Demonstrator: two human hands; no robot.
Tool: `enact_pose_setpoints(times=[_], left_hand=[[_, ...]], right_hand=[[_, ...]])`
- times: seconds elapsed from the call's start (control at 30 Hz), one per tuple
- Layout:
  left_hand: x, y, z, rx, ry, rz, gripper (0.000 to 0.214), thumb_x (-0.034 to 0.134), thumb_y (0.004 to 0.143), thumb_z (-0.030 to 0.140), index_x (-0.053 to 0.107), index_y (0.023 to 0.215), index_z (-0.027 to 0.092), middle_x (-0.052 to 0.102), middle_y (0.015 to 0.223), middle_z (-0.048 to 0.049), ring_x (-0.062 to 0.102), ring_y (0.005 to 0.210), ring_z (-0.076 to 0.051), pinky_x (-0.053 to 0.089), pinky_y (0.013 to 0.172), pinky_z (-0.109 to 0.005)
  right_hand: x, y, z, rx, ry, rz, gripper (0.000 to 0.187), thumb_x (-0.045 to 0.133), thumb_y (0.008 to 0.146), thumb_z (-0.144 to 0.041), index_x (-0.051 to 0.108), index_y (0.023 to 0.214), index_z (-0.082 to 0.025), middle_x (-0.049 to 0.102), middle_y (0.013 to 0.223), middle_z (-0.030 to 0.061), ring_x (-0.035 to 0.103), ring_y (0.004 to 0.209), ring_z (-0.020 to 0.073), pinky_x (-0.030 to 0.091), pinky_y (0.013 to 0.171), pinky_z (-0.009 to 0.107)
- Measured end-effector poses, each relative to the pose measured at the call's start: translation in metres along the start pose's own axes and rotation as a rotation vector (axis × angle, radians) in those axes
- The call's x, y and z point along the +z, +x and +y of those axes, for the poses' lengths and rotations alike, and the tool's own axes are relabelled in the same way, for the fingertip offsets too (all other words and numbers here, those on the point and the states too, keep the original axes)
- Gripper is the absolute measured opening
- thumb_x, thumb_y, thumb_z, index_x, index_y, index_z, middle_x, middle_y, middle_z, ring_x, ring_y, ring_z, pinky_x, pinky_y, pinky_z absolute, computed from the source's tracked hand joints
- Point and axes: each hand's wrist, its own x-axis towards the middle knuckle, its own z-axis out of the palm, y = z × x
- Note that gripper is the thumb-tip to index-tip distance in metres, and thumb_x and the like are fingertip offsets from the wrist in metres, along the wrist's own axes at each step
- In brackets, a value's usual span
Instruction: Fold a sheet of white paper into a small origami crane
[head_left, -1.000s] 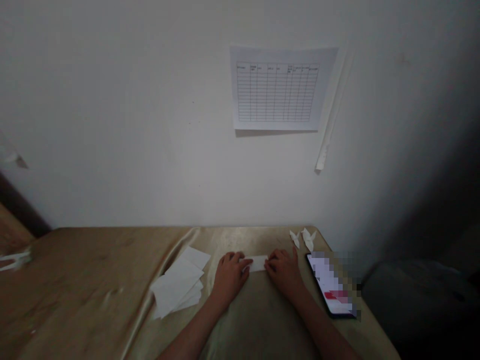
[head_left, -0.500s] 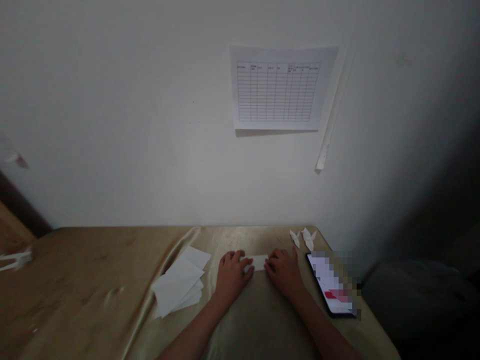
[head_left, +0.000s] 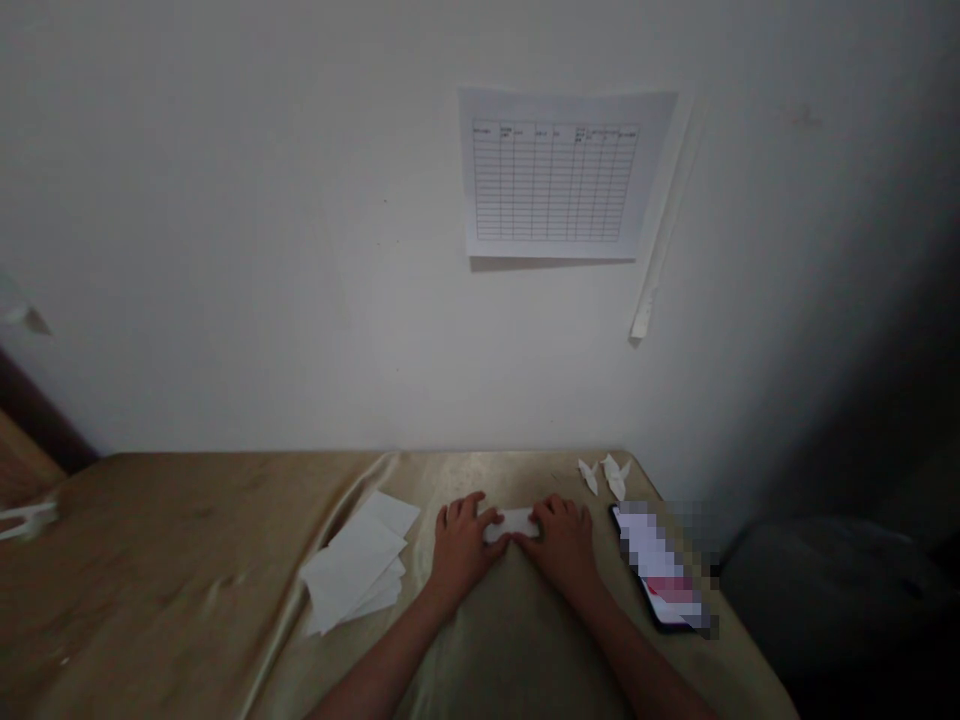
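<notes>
A small folded white paper strip (head_left: 514, 522) lies on the tan-covered table (head_left: 187, 540) near the wall. My left hand (head_left: 460, 547) presses its left end with curled fingers and thumb. At the strip's right end my right hand (head_left: 564, 543) does the same, fingers bent down onto the paper. The two hands nearly touch over the strip.
A loose stack of white sheets (head_left: 357, 574) lies left of my left hand. Right of my right hand a phone (head_left: 660, 580) lies with its screen lit. Small folded paper figures (head_left: 606, 474) sit by the wall. A printed table sheet (head_left: 559, 175) hangs above.
Both hands have drawn closer together over the strip, so less of the paper shows between them. My right hand shifted slightly left, away from the phone.
</notes>
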Motion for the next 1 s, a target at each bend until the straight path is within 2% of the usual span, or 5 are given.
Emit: enact_pose_setpoints(times=[0.17,0.37,0.53,0.87,1.0], left_hand=[[-0.003,0.003,-0.003,-0.017,-0.022,-0.054,0.031,0.074,0.079,0.043,0.073,0.109,0.035,0.054,0.146,-0.0015,0.044,0.135,-0.03,0.027,0.116,-0.051],[-0.007,0.007,-0.018,0.016,-0.074,-0.123,0.035,0.074,0.078,0.036,0.073,0.113,0.04,0.053,0.147,0.0002,0.044,0.136,-0.028,0.03,0.115,-0.048],[-0.005,0.009,-0.033,0.066,-0.117,-0.137,0.035,0.074,0.078,0.029,0.075,0.111,0.037,0.054,0.147,-0.0017,0.046,0.135,-0.027,0.034,0.115,-0.044],[-0.013,0.013,-0.05,0.124,-0.145,-0.247,0.042,0.071,0.079,0.022,0.073,0.118,0.039,0.053,0.15,-0.0004,0.045,0.139,-0.026,0.035,0.117,-0.042],[-0.013,0.011,-0.05,0.121,-0.13,-0.207,0.04,0.071,0.079,0.023,0.074,0.116,0.039,0.054,0.149,0.0001,0.045,0.139,-0.026,0.034,0.118,-0.042]], right_hand=[[0.004,0.003,0.003,0.038,0.05,-0.029,0.034,0.069,0.082,-0.048,0.067,0.111,-0.032,0.062,0.121,0.0066,0.053,0.117,0.0303,0.024,0.109,0.05],[-0.002,0.005,0.008,0.035,0.149,-0.067,0.028,0.071,0.08,-0.039,0.071,0.108,-0.035,0.062,0.121,0.0041,0.053,0.117,0.0272,0.026,0.109,0.044],[-0.002,0.007,0.019,0.012,0.191,-0.083,0.029,0.071,0.081,-0.032,0.074,0.109,-0.038,0.062,0.122,0.0027,0.054,0.12,0.0251,0.03,0.109,0.04],[-0.005,0.014,0.036,-0.055,0.217,-0.144,0.036,0.066,0.078,-0.021,0.076,0.11,-0.034,0.065,0.118,0.0041,0.058,0.113,0.0222,0.039,0.102,0.034],[-0.003,0.012,0.036,-0.063,0.22,-0.138,0.035,0.065,0.078,-0.021,0.076,0.109,-0.033,0.065,0.118,0.004,0.058,0.113,0.0223,0.039,0.102,0.034]])
